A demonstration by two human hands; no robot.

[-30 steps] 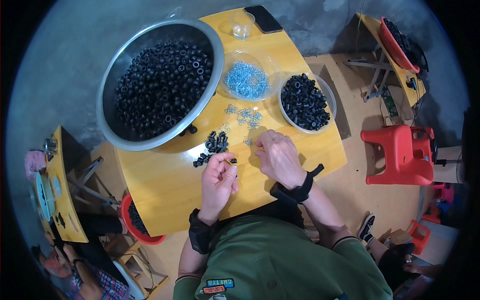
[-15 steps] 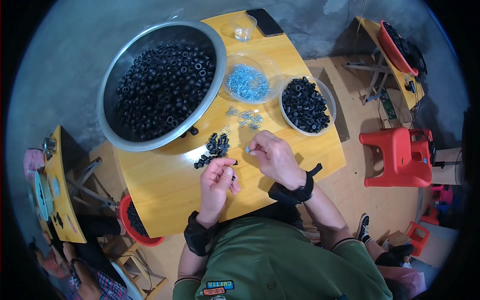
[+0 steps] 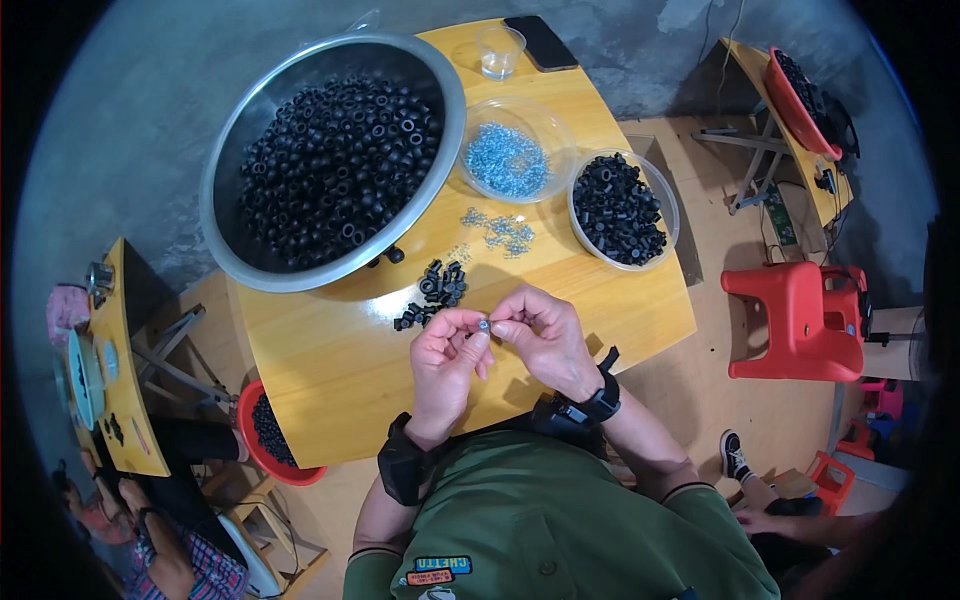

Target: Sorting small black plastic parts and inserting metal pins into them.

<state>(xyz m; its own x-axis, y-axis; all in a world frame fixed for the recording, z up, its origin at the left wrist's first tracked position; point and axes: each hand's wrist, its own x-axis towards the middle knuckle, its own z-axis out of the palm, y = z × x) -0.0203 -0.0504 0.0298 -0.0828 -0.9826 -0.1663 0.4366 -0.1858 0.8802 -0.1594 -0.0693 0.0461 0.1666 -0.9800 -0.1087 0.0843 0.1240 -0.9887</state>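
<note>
My left hand (image 3: pixel 445 362) and my right hand (image 3: pixel 545 342) meet fingertip to fingertip above the near part of the wooden table. Between the left fingertips is a small black part, mostly covered, with a bright silvery metal piece (image 3: pixel 484 325) showing at its top. The right thumb and forefinger pinch right beside it; what they grip is largely hidden. Just beyond the left hand lies a loose pile of small black parts (image 3: pixel 442 284). Small silvery metal pieces (image 3: pixel 508 236) are scattered farther back, too tiny to make out exactly.
A big metal basin (image 3: pixel 212 215) of black rounded caps fills the table's left. Behind the scattered pieces stand a clear tub (image 3: pixel 560 150) of bluish metal pieces, a tub (image 3: pixel 672 215) of black parts, a cup (image 3: pixel 499 55) and a phone (image 3: pixel 541 43). Red stools (image 3: pixel 790 325) stand right.
My right hand has moved left with its silvery piece and now meets my left hand, which held the small black part. The view has shifted slightly.
</note>
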